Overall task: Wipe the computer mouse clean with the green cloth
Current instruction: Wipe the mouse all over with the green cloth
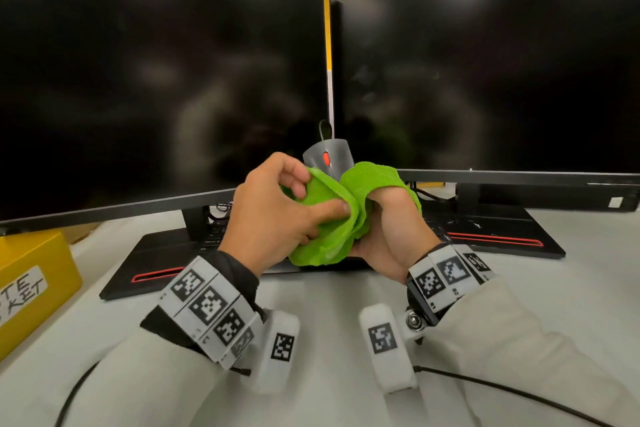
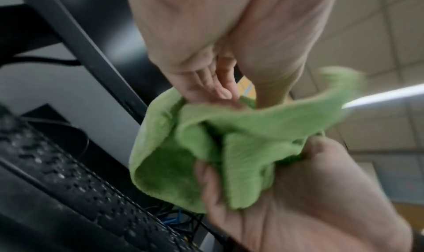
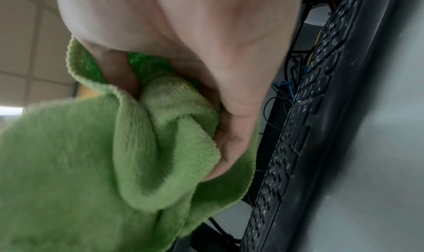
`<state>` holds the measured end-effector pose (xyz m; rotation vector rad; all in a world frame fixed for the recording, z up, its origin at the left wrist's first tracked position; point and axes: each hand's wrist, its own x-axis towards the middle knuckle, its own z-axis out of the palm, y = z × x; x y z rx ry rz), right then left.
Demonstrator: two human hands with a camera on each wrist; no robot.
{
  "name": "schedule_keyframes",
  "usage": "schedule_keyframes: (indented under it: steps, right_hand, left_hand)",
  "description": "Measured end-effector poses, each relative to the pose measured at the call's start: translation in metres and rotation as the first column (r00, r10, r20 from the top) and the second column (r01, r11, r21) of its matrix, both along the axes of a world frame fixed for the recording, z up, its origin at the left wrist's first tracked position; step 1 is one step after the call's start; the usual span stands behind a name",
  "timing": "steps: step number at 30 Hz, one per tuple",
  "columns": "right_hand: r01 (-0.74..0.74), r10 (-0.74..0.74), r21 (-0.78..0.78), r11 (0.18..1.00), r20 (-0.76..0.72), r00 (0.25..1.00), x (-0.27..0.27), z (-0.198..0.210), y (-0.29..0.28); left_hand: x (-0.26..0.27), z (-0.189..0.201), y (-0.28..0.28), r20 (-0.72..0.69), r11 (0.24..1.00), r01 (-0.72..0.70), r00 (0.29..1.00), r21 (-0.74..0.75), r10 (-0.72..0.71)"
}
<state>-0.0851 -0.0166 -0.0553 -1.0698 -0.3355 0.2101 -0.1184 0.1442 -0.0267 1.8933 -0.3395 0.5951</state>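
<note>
A grey computer mouse (image 1: 327, 156) with a red scroll wheel sticks up out of a bunched green cloth (image 1: 329, 219), held in the air in front of the monitors. Only the mouse's front end and its cable show. My left hand (image 1: 311, 201) grips the cloth from the left, thumb pressed onto it. My right hand (image 1: 384, 219) grips it from the right, with cloth draped over its fingers. In the left wrist view, my left hand (image 2: 206, 65) and right hand (image 2: 298, 192) clutch the cloth (image 2: 229, 147). In the right wrist view, my right hand (image 3: 229, 128) squeezes folds of cloth (image 3: 137, 147). The mouse is hidden in both wrist views.
Two dark monitors (image 1: 156, 80) (image 1: 485, 73) stand close behind the hands, their black bases (image 1: 149, 264) on the white desk. A black keyboard (image 2: 69, 183) (image 3: 286, 147) lies under the hands. A yellow box (image 1: 31, 288) sits at the left edge. Cables trail along the near desk.
</note>
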Motion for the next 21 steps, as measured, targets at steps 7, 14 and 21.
schedule_keyframes:
  steps: [7,14,21]
  right_hand:
    - [-0.040,0.035,0.078,0.996,0.070,0.997,-0.001,0.004,0.001]
    - [0.071,-0.087,0.105,0.992,0.150,0.985,0.007,0.001,-0.010]
    - [0.128,-0.110,-0.041,0.991,0.303,0.947,0.002,0.008,-0.013]
  left_hand:
    - [0.001,0.003,0.005,0.018,0.994,-0.011,1.000,-0.109,0.013]
    - [0.012,0.001,0.026,0.019,0.995,0.088,0.996,0.051,-0.089]
    - [0.011,0.010,0.020,0.017,0.987,-0.079,0.996,-0.141,0.082]
